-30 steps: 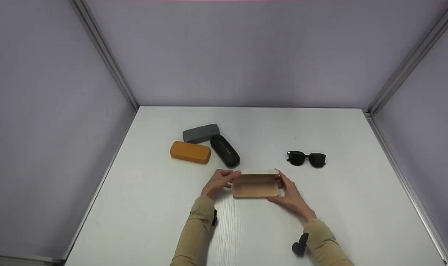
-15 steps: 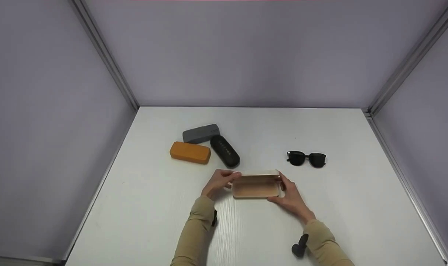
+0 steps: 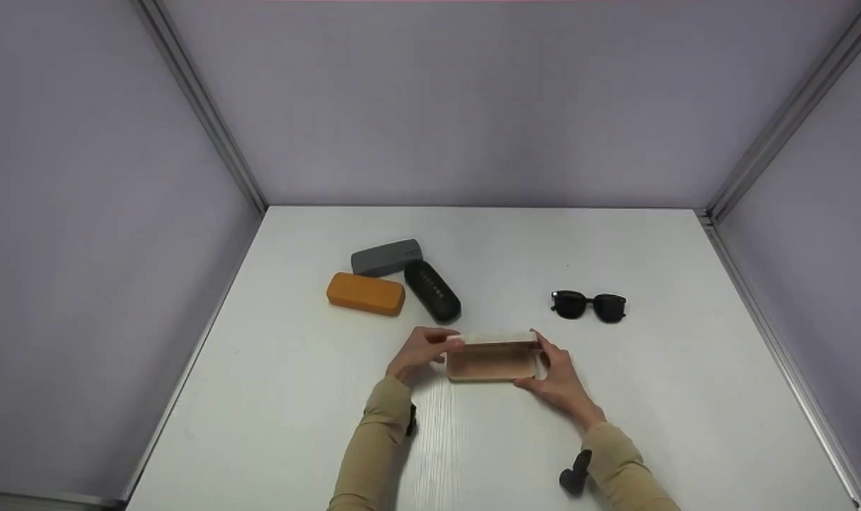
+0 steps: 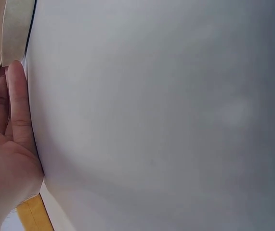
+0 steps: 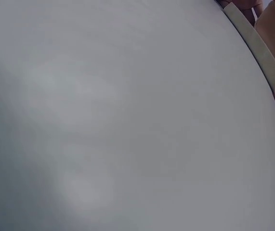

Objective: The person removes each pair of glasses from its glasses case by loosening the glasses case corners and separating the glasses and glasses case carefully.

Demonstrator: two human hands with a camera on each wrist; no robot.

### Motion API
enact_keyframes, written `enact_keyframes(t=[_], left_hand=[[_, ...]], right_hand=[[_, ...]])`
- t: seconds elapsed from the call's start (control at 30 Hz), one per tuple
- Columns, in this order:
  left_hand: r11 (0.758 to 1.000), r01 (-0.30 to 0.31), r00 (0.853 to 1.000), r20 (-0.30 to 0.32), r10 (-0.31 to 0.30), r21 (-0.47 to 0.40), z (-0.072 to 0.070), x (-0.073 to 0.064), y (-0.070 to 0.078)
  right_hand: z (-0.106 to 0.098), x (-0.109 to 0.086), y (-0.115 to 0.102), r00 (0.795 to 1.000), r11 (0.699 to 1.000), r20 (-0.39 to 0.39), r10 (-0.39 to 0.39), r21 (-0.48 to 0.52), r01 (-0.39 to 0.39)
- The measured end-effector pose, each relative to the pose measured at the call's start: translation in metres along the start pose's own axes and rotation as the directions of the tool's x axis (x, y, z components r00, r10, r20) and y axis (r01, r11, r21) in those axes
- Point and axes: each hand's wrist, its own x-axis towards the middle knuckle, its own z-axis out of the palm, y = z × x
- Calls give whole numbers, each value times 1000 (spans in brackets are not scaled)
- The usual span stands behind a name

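Note:
A cream glasses case (image 3: 492,363) with a tan inside stands on the table between the two hands, its lid partly raised and its inside facing the person. My left hand (image 3: 423,351) holds the left end, with the thumb at the lid's corner. In the left wrist view, the left-hand fingers (image 4: 18,91) reach along the end of the case. Around the right end my right hand (image 3: 561,383) grips, thumb at the front bottom edge and fingers behind by the lid. Only the case's edge (image 5: 257,45) and part of a thumb show clearly in the right wrist view.
Behind the left hand lie an orange glasses case (image 3: 365,293), a grey glasses case (image 3: 387,257) and a black glasses case (image 3: 432,290), close together. Black sunglasses (image 3: 589,306) rest farther right. Pale panels (image 3: 487,106) border the white table (image 3: 295,426).
The lid of the cream case has tipped slightly down toward the person, and the left thumb has gone down with it. The right hand stays almost still.

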Motion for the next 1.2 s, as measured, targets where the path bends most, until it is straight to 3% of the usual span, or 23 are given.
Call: enact_keyframes(t=[0.3, 0.53, 0.93, 1.0, 1.1, 1.2], left_hand=[[999, 0, 1000, 1, 0, 44, -1, 0, -1], [997, -60, 998, 24, 59, 37, -3, -2, -4], [991, -110, 994, 23, 108, 81, -6, -2, -5], [990, -112, 994, 24, 111, 79, -5, -7, 3], [990, -111, 994, 33, 108, 83, -5, -13, 14], [989, -113, 993, 41, 109, 92, -6, -11, 12]], right_hand=[[2, 2, 3, 998, 998, -24, -60, -9, 60], [4, 3, 4, 993, 994, -54, -105, -22, 104], [4, 3, -1, 1000, 1000, -8, 3, -2, -3], [3, 3, -2, 1000, 1000, -6, 12, -5, -12], [3, 4, -2, 1000, 1000, -10, -2, -19, 1], [3, 5, 0, 999, 999, -23, -36, -26, 35]])
